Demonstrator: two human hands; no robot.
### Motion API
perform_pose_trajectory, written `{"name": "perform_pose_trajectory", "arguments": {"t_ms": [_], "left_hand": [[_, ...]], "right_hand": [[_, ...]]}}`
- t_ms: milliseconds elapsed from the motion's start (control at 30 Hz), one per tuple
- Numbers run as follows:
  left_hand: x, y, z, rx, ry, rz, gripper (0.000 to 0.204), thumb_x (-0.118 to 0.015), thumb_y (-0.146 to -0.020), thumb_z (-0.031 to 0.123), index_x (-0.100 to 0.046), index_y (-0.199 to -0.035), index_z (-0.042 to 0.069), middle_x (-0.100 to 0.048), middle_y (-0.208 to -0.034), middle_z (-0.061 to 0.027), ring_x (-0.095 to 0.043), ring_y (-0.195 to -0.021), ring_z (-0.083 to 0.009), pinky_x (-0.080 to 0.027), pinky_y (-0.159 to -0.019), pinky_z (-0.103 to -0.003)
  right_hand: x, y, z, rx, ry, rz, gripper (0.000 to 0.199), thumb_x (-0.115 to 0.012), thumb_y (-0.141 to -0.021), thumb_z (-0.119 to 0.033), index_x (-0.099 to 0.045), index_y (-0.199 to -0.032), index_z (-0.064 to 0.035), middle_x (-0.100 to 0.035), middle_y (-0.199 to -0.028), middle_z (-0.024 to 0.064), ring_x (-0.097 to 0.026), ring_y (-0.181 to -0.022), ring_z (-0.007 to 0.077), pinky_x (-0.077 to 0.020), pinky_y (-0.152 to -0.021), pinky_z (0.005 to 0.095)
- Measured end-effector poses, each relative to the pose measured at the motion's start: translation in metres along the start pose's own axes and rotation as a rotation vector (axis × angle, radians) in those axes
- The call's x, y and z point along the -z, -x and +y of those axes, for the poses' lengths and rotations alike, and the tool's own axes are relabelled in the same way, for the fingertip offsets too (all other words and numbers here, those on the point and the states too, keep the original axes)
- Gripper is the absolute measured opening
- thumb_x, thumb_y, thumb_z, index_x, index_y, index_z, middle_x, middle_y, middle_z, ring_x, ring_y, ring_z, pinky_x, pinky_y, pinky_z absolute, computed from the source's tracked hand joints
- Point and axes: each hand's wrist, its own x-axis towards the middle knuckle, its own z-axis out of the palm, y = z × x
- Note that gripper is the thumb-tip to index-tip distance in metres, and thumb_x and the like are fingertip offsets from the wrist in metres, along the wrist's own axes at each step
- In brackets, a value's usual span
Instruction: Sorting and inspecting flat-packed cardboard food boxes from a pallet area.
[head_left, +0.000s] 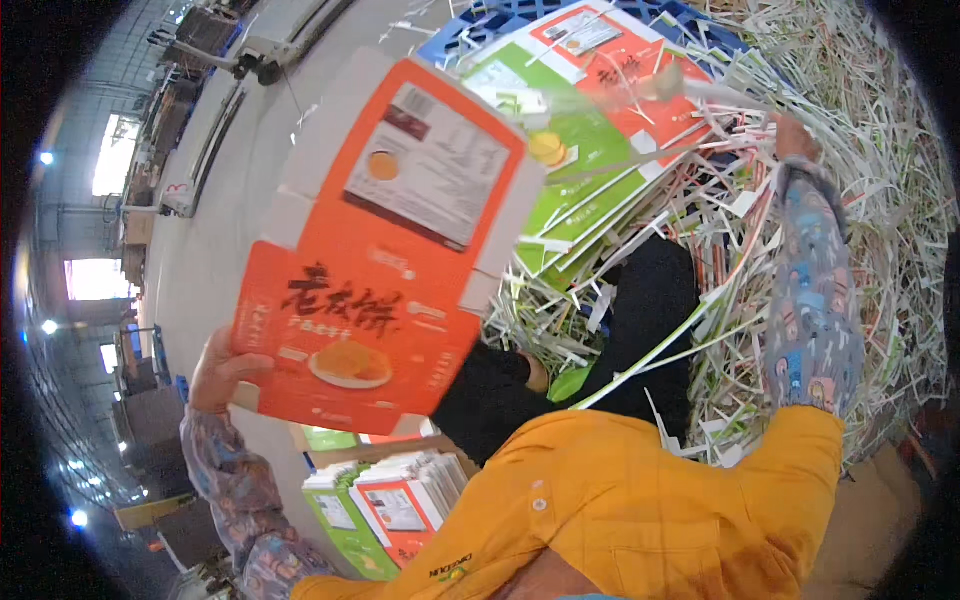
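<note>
Orange card sheet (375,245), ten o'clock, pinched in my left hand (218,372).
Holding seems the step; next needs a steady hold. Right hand (797,138), two o'clock: I can't tell its grip.

Carton stack (592,196) left of paper strips (880,190)

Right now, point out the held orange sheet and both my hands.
Held orange sheet (375,250), head view: printed face's middle.
Left hand (216,370), head view: near thumb's base.
Right hand (796,138), head view: visible middle.
</note>
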Motion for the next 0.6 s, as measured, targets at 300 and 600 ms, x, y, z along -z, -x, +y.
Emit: {"name": "perform_pose_trajectory", "arguments": {"t_ms": [300,600], "left_hand": [[0.012,0.045,0.014,-0.037,-0.094,0.097,0.045,-0.063,-0.068,0.002,-0.046,-0.110,-0.003,-0.058,-0.099,-0.0060,-0.054,-0.089,-0.0116,-0.043,-0.077,-0.025],[0.014,0.056,0.010,0.019,-0.057,0.126,0.046,-0.065,-0.067,0.003,-0.047,-0.109,-0.003,-0.059,-0.097,-0.0061,-0.054,-0.086,-0.0106,-0.044,-0.076,-0.025]], "right_hand": [[-0.025,-0.002,-0.113,0.455,-0.102,0.580,0.022,-0.050,-0.075,-0.018,-0.057,-0.089,-0.0020,-0.056,-0.087,0.0146,-0.054,-0.088,0.0304,-0.0439,-0.073,0.0373],[-0.084,0.127,-0.310,0.750,-0.622,-0.193,0.029,-0.052,-0.079,-0.033,-0.056,-0.096,-0.0104,-0.059,-0.080,0.0116,-0.056,-0.072,0.0289,-0.0407,-0.071,0.0414]]}}
